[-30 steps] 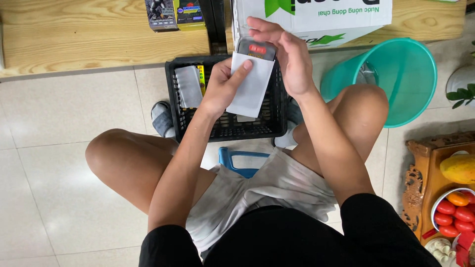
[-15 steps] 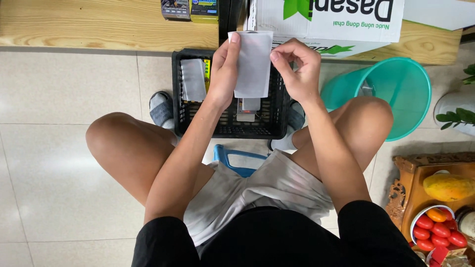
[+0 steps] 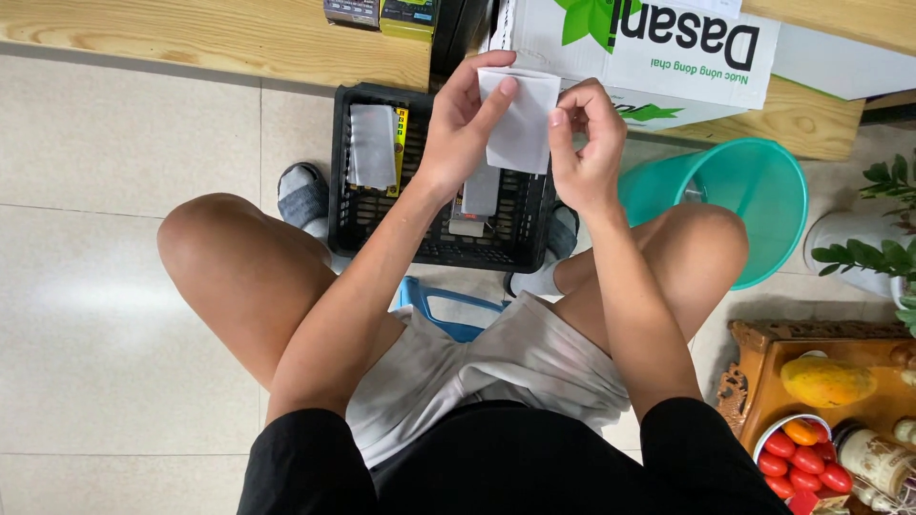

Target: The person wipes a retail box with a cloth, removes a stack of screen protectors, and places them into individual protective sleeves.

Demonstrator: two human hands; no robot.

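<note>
Left hand [image 3: 463,133]: fingers pinched on the left edge of a white pouch [image 3: 520,119], forefinger lying across its top corner.
Right hand [image 3: 582,143]: fingers curled together on the pouch's right edge, thumb and forefinger nipping it.
White pouch: a plain, flat rectangle held upright between both hands, above the basket; no print shows on the side in view.
Below the fingers: a black plastic basket [image 3: 358,215] on the tiled floor, between the person's feet; another white pouch with a grey block under it [image 3: 477,200] lies in it, partly hidden by the left wrist.
Left of the fingers: a white packet over a yellow strip [image 3: 374,145] at the basket's left end.
Above the fingers: a white cardboard box with green leaf print and dark lettering [image 3: 658,48] on a wooden shelf [image 3: 191,38], top cut off; two small dark packages [image 3: 382,11], barely in frame.
Right of the fingers: a teal bucket [image 3: 754,205]; its contents are hard to make out.
Far lower right: a wooden tray [image 3: 763,381] with a bowl of red tomatoes [image 3: 801,458], cut by the edge.
</note>
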